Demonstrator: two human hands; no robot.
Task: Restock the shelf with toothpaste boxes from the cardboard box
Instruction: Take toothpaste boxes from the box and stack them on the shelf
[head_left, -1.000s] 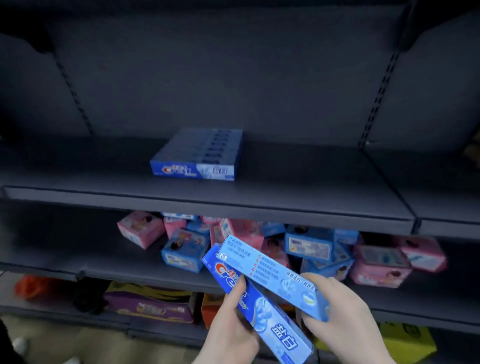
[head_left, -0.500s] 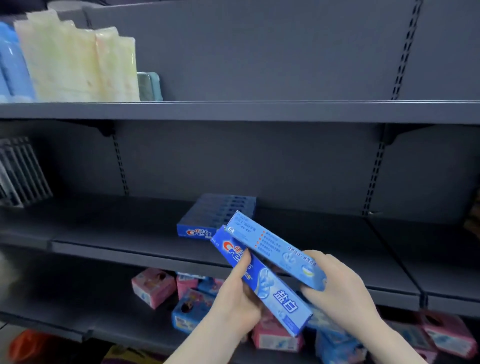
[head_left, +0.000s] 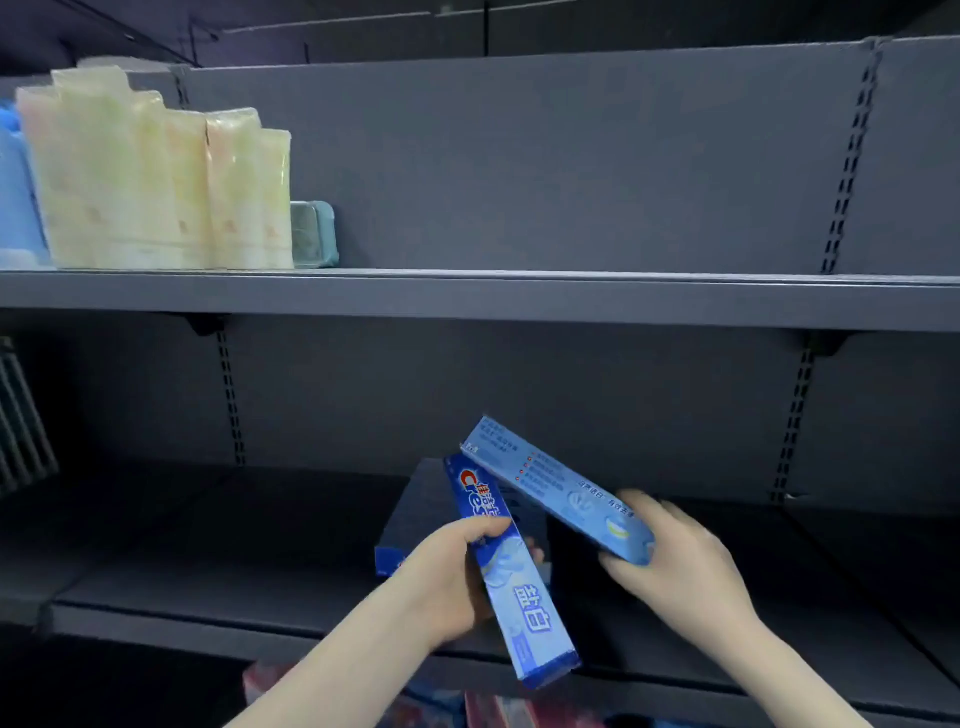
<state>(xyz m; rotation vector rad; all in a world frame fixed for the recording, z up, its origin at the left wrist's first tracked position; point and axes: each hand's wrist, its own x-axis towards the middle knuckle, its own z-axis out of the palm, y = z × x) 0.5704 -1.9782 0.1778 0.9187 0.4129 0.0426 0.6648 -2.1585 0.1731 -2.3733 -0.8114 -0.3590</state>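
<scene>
My left hand (head_left: 447, 582) grips a blue Crest toothpaste box (head_left: 511, 571) around its middle, the box tilted with its far end up. My right hand (head_left: 680, 561) holds a second, lighter blue toothpaste box (head_left: 550, 486) by its near end, angled up to the left. The two boxes cross just above the dark grey middle shelf (head_left: 208, 613). Behind them a flat row of blue toothpaste boxes (head_left: 410, 525) lies on that shelf, mostly hidden by my hands. The cardboard box is out of view.
The upper shelf (head_left: 519, 296) carries pale yellow soft packs (head_left: 156, 182), a teal box (head_left: 311, 234) and blue packs (head_left: 15, 208) at the left; its right part is bare. Pink and blue boxes (head_left: 467, 706) show below the middle shelf's edge.
The view has tilted upward, so the lower shelf has dropped almost out of frame. Both hands have risen with the two boxes, and the boxes have spread apart a little.
</scene>
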